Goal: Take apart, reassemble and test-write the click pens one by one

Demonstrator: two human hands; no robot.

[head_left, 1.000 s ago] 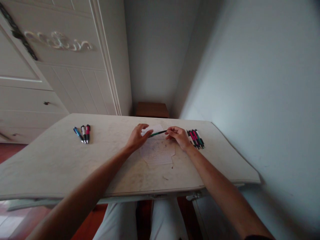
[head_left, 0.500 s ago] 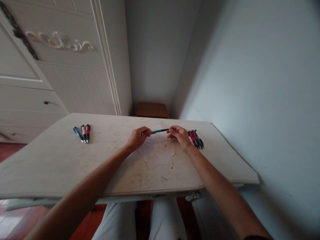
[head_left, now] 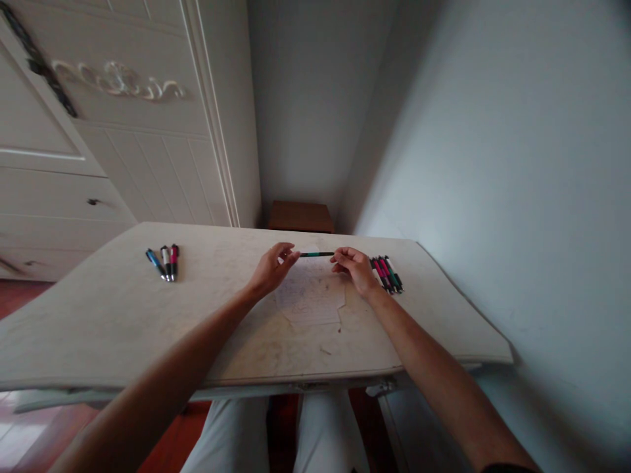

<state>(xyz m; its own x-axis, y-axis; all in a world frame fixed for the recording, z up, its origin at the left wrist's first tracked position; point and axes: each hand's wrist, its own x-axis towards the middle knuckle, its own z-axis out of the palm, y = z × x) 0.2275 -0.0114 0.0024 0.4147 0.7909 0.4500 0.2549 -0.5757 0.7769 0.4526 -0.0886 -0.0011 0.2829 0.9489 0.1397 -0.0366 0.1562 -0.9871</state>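
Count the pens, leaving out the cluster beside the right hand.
4. A blue pen, a white pen and a pink pen lie grouped on the left; a green pen spans between the left hand and right hand.

Teal-and-black pen (head_left: 317,254) in right hand (head_left: 355,268)

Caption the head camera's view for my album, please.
Right hand pinches a green-black pen over paper, left hand at its other end, more pens either side.
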